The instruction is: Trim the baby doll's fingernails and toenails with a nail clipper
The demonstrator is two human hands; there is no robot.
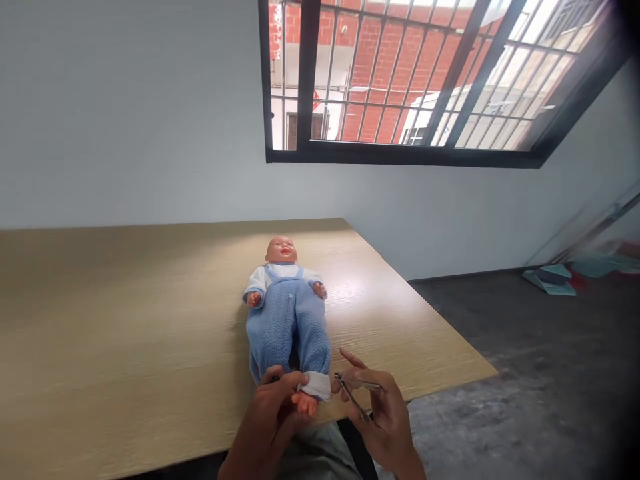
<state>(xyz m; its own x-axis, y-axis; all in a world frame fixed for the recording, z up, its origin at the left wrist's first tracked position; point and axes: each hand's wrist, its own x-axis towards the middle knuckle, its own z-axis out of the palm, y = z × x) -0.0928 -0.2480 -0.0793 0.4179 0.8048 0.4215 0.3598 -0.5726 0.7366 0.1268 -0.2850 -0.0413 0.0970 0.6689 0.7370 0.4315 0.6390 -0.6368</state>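
A person is holding a doll's foot and a nail clipper at the near edge of a table.

The doll (287, 313) is lying on its back on the wooden table (125, 320), head pointing toward the wall and feet reaching the near edge. The left hand (270, 417) is wrapping its fingers around the doll's bare foot (305, 402), just below the white cuff. The right hand (385, 420) is gripping the nail clipper (357, 390) between thumb and fingers, its tip sitting just beside that foot; whether they are touching is unclear. The tabletop is stretching wide and bare to the left, while its right edge is running close by the doll, dropping to a dark floor (525, 373). Teal mats (550, 279) are lying well apart, under the barred window (400, 80).
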